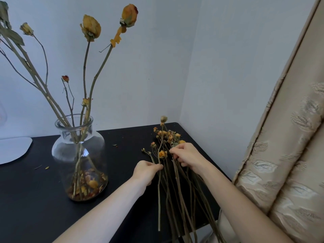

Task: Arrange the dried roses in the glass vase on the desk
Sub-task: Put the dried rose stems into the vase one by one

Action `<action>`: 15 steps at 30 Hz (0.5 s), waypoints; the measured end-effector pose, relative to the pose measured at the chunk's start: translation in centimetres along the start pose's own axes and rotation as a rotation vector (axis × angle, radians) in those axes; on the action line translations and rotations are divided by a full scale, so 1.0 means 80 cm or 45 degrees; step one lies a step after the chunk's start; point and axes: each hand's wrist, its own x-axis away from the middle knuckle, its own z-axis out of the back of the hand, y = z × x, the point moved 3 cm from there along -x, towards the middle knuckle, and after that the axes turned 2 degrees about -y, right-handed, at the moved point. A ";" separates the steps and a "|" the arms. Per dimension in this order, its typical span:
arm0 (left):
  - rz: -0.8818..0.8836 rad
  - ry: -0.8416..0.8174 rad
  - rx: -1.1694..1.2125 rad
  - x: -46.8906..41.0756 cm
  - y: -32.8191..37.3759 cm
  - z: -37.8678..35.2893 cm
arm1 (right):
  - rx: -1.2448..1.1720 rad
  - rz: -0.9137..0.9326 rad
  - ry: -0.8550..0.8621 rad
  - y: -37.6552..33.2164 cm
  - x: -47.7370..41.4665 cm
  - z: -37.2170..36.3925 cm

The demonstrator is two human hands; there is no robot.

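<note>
A clear glass vase (pixel 79 155) stands on the black desk (pixel 35 199) at the left, with several tall dried roses (pixel 91 28) in it and loose petals at its bottom. A bundle of dried roses (pixel 175 186) lies on the desk at the right, heads pointing away from me. My left hand (pixel 146 171) pinches one thin stem with a small orange rose head (pixel 162 153). My right hand (pixel 186 156) has its fingers curled around stems near the heads of the bundle.
A beige patterned curtain (pixel 284 155) hangs close on the right, beside the desk's right edge. A white flat object (pixel 12 149) lies at the far left of the desk. Small petal bits (pixel 114 145) are scattered on the desk. Walls meet in a corner behind.
</note>
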 end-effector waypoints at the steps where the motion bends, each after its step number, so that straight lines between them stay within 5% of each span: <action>1: -0.015 0.017 -0.005 -0.001 -0.001 0.002 | 0.002 0.003 0.003 -0.001 0.000 0.000; 15: -0.106 0.160 0.036 0.009 0.010 0.025 | -0.150 -0.018 0.145 -0.006 0.000 0.005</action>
